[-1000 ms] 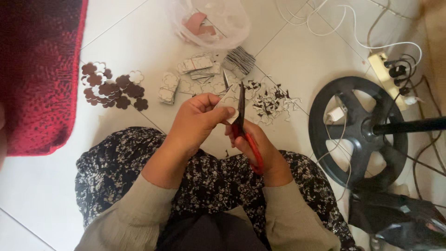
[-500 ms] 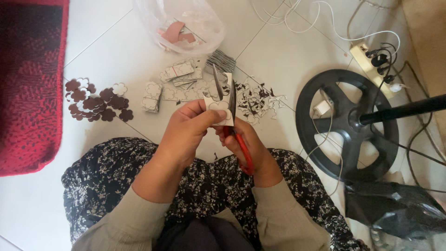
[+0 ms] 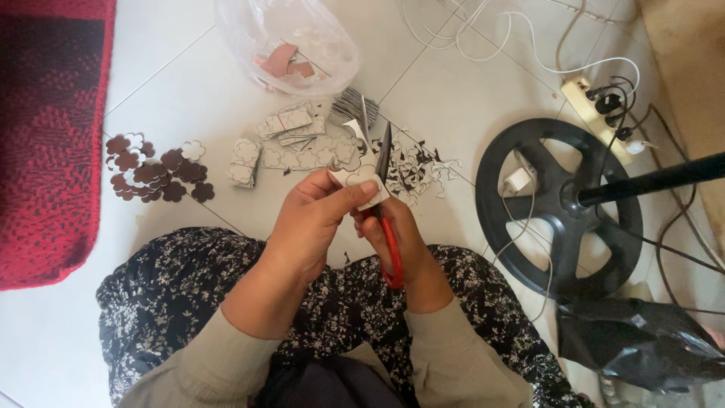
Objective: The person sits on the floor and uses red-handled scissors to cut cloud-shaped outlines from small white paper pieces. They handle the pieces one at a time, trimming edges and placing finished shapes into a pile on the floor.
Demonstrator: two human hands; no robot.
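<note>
Head view | left hand (image 3: 313,227) pinches white cutout (image 3: 361,183) | right hand (image 3: 400,242) grips red scissors (image 3: 387,204)

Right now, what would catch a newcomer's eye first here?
At centre, the left hand pinches a small white cut-out piece while the right hand works red-handled scissors. Left lie brown flower shapes on the tiled floor; right stands a black fan base.

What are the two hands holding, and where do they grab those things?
The left hand pinches a small white paper piece by its lower edge. The right hand grips red-handled scissors by the handles, blades pointing up beside the paper.
</note>
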